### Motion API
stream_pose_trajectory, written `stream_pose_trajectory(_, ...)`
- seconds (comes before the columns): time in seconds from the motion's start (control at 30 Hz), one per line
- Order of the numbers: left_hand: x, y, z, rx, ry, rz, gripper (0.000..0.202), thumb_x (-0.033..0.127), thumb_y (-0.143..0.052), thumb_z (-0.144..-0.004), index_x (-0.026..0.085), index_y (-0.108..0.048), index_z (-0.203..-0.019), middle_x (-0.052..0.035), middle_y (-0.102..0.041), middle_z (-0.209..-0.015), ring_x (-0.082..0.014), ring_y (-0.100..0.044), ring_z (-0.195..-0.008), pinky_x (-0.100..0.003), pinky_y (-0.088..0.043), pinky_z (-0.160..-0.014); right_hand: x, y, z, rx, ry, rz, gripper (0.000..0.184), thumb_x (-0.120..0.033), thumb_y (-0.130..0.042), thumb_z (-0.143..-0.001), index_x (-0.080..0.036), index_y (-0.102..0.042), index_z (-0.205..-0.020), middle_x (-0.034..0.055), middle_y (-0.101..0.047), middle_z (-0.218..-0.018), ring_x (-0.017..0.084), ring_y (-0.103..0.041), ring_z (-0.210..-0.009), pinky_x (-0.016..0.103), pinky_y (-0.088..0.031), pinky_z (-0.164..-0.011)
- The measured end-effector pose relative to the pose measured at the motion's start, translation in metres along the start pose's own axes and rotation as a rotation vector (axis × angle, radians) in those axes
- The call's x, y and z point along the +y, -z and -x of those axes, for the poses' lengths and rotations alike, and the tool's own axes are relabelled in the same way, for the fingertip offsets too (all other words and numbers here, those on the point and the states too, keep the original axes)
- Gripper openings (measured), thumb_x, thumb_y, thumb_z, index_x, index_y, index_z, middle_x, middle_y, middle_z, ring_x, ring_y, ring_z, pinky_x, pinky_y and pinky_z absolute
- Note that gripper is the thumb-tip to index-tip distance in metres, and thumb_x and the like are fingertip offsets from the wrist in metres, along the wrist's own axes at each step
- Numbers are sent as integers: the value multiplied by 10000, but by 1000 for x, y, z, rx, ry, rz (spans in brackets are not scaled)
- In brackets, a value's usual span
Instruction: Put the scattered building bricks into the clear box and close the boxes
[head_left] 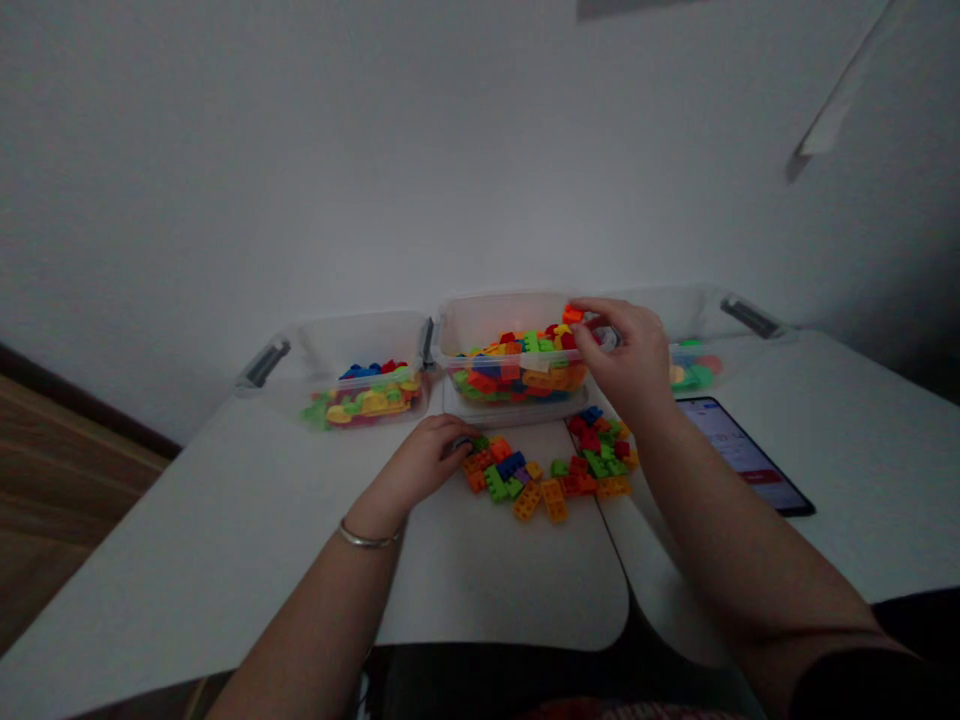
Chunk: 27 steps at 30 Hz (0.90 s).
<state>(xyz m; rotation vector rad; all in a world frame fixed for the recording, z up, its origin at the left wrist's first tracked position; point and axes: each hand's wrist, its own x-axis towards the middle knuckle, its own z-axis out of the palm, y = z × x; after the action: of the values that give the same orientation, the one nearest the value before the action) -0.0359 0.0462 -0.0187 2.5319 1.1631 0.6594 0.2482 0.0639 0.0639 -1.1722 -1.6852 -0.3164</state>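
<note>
Plastic building bricks (540,470) lie loose near the white table (225,540)'s far edge, with more filling a clear plastic tub (480,325). Left hand (424,465) curls against them; right hand (626,355) pinches at the tub's rim, its hold unclear.

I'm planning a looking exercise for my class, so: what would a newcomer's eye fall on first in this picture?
The eye goes first to the bright pile of plastic bricks on the white table, and to the clear tub heaped with more bricks just behind it, at the centre. Next come the hands: the right hand is over the tub's right corner, and the left hand is at the pile's left edge.
</note>
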Motion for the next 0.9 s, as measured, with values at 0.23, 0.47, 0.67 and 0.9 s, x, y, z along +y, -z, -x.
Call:
stream_pose_trajectory(0.23,2,0,0,-8,3,-6,246,155,-545,-915,153,-727,-1081,-114,-735,-1025,-251,-660,-1003,-426,-534,-933,0,-23,14,-54,-13,52,309,-264,-478,-956,-273,-746,-1111,34,-778,-1101,213,-687,-1046,503,-320,-1136)
stream_pose_trajectory(0.47,0,-3,1,8,18,-10,244,156,-566,-905,189,-734,-1078,-91,-736,-1039,-231,-660,-1002,-396,-532,-934,-5,-19,14,-278,63,165,320,-316,-463,-959,-217,-766,-988,63,-777,-1051,248,-642,-1031,498,-287,-1132)
stream_pose_trajectory(0.67,0,-3,1,16,12,2,231,176,-574,-911,185,-741,-1071,-97,-740,-1031,-238,-663,-994,-405,-539,-920,-17,-11,12,-448,129,267,355,-360,-426,-990,-159,-713,-1040,127,-743,-1085,282,-613,-1034,431,-383,-946)
stream_pose_trajectory(0.9,0,-3,1,14,11,5,244,163,-571,-904,193,-741,-1077,-95,-743,-1034,-234,-667,-987,-406,-543,-915,-18,-5,7,-552,174,269,318,-305,-520,-941,-129,-671,-1159,162,-702,-1200,304,-613,-1075,408,-419,-893)
